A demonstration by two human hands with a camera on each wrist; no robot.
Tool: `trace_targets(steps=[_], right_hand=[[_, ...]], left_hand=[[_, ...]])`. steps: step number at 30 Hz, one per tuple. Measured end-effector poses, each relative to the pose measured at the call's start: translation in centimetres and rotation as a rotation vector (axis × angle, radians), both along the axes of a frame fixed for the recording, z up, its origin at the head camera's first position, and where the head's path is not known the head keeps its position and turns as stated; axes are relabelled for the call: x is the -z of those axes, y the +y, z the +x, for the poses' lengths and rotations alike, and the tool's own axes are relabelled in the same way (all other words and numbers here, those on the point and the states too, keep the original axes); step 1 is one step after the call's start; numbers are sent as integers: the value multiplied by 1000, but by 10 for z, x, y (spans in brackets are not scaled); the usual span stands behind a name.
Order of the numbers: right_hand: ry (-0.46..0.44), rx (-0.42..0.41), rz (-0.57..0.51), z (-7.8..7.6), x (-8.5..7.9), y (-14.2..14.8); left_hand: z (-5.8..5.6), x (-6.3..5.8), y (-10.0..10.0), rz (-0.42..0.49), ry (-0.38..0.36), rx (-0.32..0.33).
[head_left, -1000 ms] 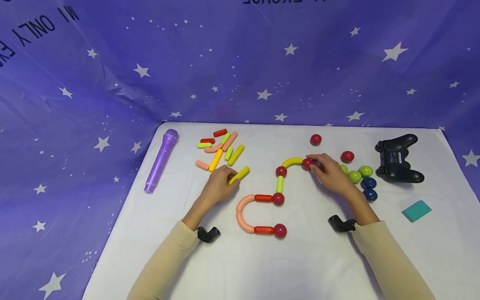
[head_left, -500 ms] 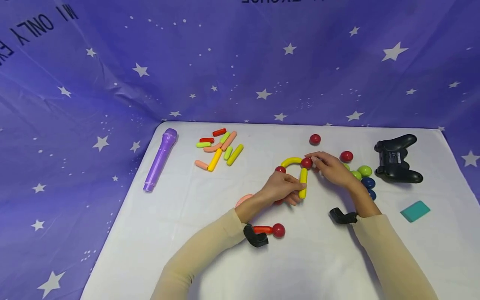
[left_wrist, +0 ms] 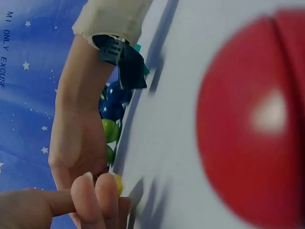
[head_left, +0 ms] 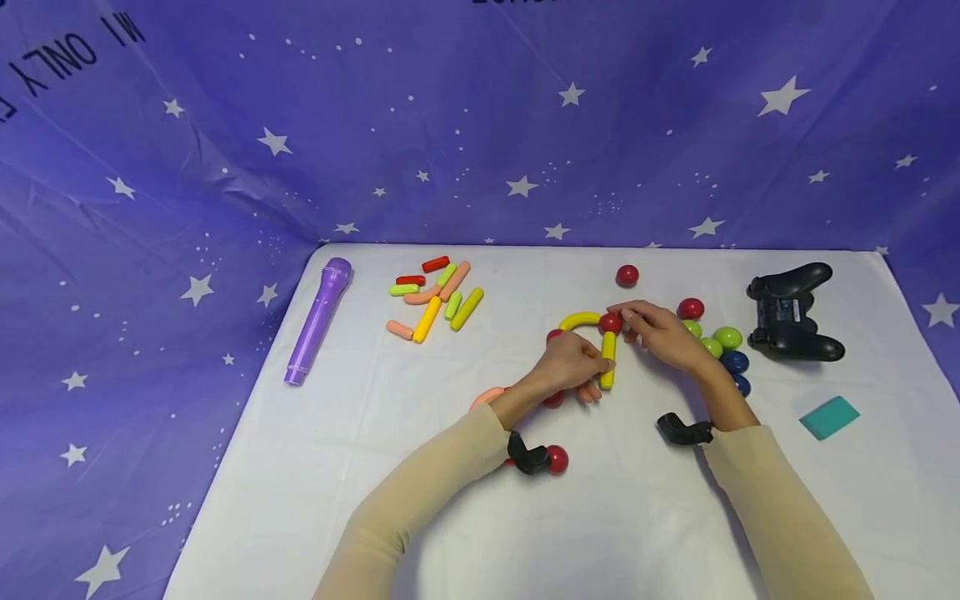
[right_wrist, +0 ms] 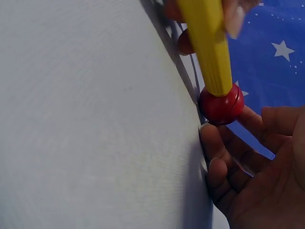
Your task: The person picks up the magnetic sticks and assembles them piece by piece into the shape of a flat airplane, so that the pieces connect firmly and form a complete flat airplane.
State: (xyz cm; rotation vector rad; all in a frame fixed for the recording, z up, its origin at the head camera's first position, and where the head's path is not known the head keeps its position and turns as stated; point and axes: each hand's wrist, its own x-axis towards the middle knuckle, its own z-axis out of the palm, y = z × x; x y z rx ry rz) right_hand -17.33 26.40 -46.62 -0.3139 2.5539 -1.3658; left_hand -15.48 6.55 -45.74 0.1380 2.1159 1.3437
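Observation:
My left hand (head_left: pixel 566 367) pinches a straight yellow magnetic stick (head_left: pixel 608 360) between thumb and fingers. The stick's far end meets a red ball (head_left: pixel 611 322), and both show close up in the right wrist view. My right hand (head_left: pixel 660 336) holds that ball at its fingertips from the right. A curved yellow stick (head_left: pixel 580 319) joins the ball on its left. The left hand and forearm partly cover the rest of the chain, including a pink curve (head_left: pixel 486 398) and a lower red ball (head_left: pixel 557 460). A large blurred red ball (left_wrist: pixel 248 124) fills the left wrist view's right side.
Loose coloured sticks (head_left: pixel 427 319) lie at the back left beside a purple toy microphone (head_left: pixel 318 321). Loose red, green and blue balls (head_left: pixel 727 337) sit right of my right hand. Beyond them are a black game controller (head_left: pixel 791 312) and a teal block (head_left: pixel 829 417).
My left hand has carried the yellow stick from near the loose pile rightward to the red ball, where its end now touches. My right hand has stayed at the ball.

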Motion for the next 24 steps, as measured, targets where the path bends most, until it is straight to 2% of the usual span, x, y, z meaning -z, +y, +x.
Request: trace_targets(steps=[2, 7, 11, 14, 18, 21, 24], right_hand=[[8, 1, 1, -4, 10, 4], [19, 7, 19, -3, 11, 3], [141, 27, 96, -1, 13, 2], [278, 87, 139, 3, 6, 3], [407, 229, 188, 10, -5, 13], [437, 316, 250, 15, -9, 24], [437, 333, 306, 21, -7, 33]], left_hand=[[-1, 0, 1, -8, 10, 11], [-2, 1, 1, -17, 12, 19], [-3, 0, -2, -12, -11, 15], [-4, -1, -4, 4, -24, 14], [-5, -2, -5, 20, -32, 21], [-5, -2, -4, 16, -36, 28], [-5, -2, -3, -2, -30, 38]])
